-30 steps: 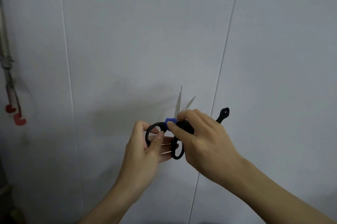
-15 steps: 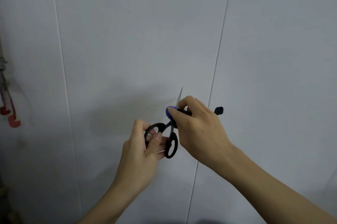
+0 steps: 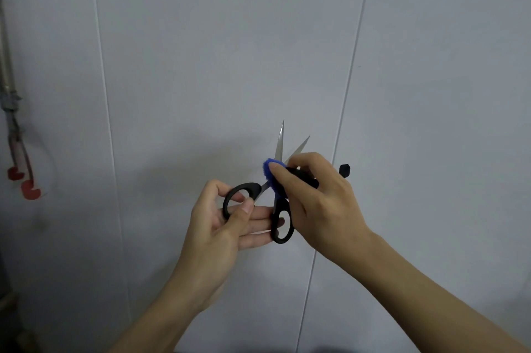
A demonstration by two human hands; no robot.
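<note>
A pair of black-handled scissors [image 3: 280, 220] is held in mid-air, its steel blades spread apart and pointing up. My left hand [image 3: 221, 226] grips the left handle loop, thumb pressing on it and fingers behind both loops. My right hand [image 3: 319, 203] holds a black-handled tool with a blue fuzzy head [image 3: 271, 173]; the blue head presses against the blades just above the pivot. The tool's black handle end [image 3: 344, 170] sticks out past my right hand.
A pale grey panelled wall fills the view, with vertical seams [image 3: 349, 88]. At the far left a thin pipe [image 3: 7, 76] runs down the wall, with two red hook-shaped pieces [image 3: 28, 188] below it.
The scissor blades have opened again after being nearly together half a second ago. Both hands have shifted slightly, and the blue head stays pressed near the pivot.
</note>
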